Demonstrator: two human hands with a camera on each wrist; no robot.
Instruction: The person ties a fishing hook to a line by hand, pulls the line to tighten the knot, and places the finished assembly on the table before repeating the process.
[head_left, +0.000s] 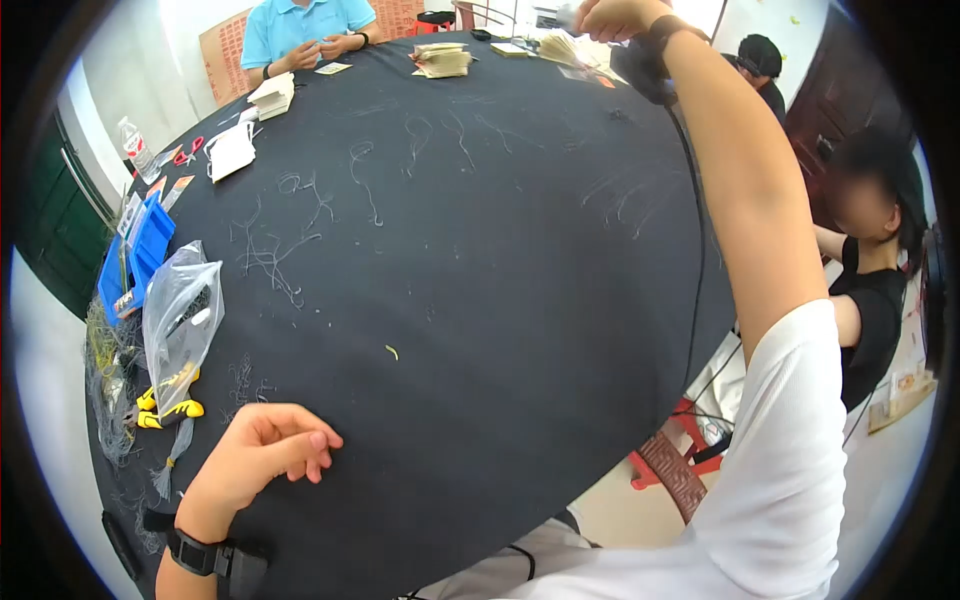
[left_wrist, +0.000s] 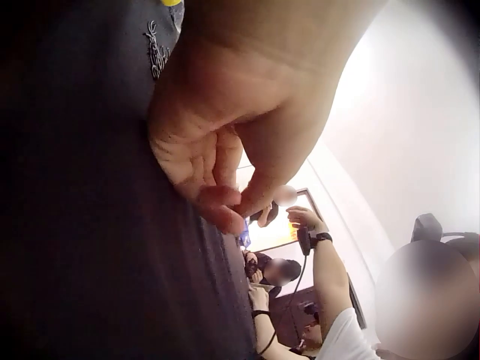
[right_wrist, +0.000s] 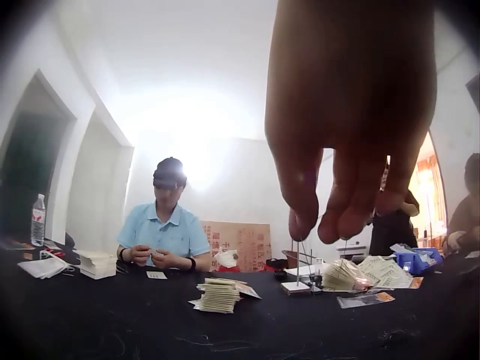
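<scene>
My left hand (head_left: 265,455) is low over the near left of the black table (head_left: 480,400). Its fingers are loosely bent, the thumb close to the fingertips, with nothing seen between them in the left wrist view. Nearest to it are dark tangled line scraps (head_left: 243,380) and yellow-and-black tools (head_left: 170,410). My right hand (head_left: 620,18) is raised high at the far right, arm stretched out. In the right wrist view its fingers (right_wrist: 349,195) hang down loosely bent, above a small white block (right_wrist: 296,287) with thin upright lines. No held thing shows there.
A clear plastic bag (head_left: 185,310) and blue bins (head_left: 140,250) line the left edge. Card stacks (head_left: 440,62) stand at the back, near a seated person in blue (head_left: 305,30). A black cable (head_left: 700,230) hangs from my right wrist. Other people sit at right.
</scene>
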